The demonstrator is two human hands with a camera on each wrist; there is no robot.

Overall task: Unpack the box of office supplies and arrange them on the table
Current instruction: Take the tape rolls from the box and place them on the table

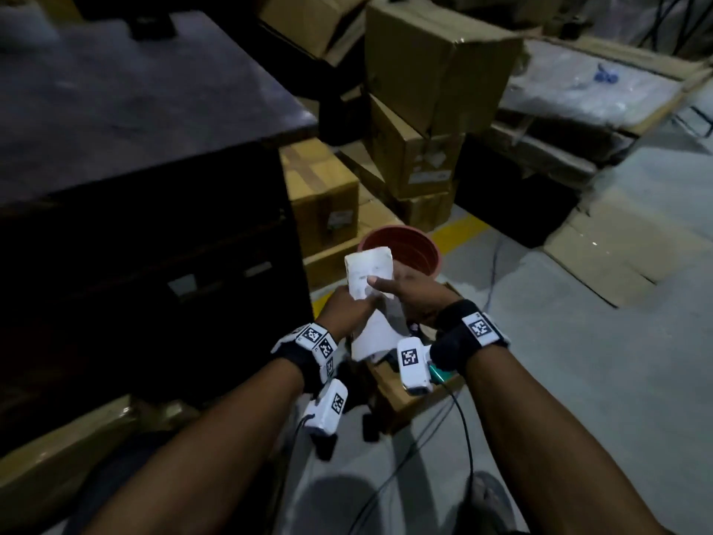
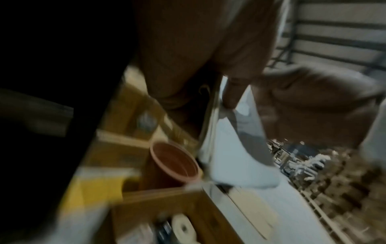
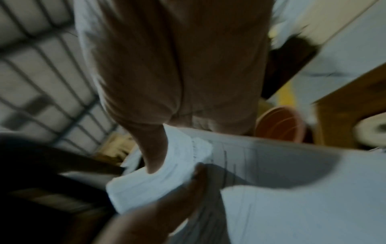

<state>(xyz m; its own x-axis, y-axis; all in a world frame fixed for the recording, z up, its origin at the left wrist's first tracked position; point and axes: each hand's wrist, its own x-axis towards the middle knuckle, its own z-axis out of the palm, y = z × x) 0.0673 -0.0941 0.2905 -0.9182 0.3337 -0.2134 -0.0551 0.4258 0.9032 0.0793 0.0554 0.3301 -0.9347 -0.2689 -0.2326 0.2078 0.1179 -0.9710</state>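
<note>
A white bundle of papers (image 1: 368, 274) is held upright between both hands, above the open cardboard box (image 1: 401, 391) on the floor. My left hand (image 1: 357, 305) grips its lower left edge, and loose sheets hang down below it. My right hand (image 1: 386, 285) pinches the bundle from the right, thumb on the front face. The right wrist view shows the thumb and fingers (image 3: 154, 158) clamped on the papers (image 3: 177, 178). In the left wrist view the papers (image 2: 231, 156) hang from my fingers (image 2: 231, 92). A roll of tape (image 2: 183, 229) lies in the box (image 2: 154, 206).
A reddish-brown bucket (image 1: 414, 249) stands just beyond the box. The dark table (image 1: 115, 110) rises at the left. Stacked cardboard cartons (image 1: 424, 110) fill the back, with flattened cardboard (image 1: 602, 249) on the grey floor at the right. Cables (image 1: 463, 438) trail by my feet.
</note>
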